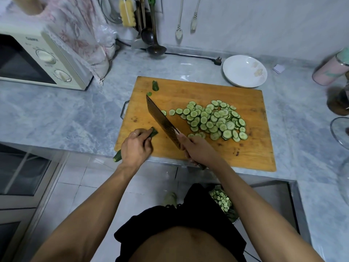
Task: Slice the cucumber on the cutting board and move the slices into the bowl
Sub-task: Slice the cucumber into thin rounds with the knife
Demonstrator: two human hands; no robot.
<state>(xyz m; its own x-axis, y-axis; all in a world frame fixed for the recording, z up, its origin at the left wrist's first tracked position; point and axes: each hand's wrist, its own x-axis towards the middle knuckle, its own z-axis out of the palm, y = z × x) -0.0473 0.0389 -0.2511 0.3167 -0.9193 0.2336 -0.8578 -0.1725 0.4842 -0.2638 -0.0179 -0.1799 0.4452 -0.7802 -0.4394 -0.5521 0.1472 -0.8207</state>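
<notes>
1. The left hand (pixel 136 146) grips the remaining cucumber (pixel 152 133), its cut end poking out past the fingers over the cutting board (pixel 251 148).
2. The right hand (pixel 198 148) clasps the knife (pixel 162 122), blade just beside that end.
3. Slices (pixel 213 120) lie heaped beyond the blade.
4. The bowl (pixel 244 71), well beyond the heap, holds nothing; slicing looks nearly finished, transfer not yet begun.

A home kitchen: a microwave (pixel 37 59) is sitting far left on the marble bench (pixel 75 114), ladles (pixel 154 44) hanging beyond.
</notes>
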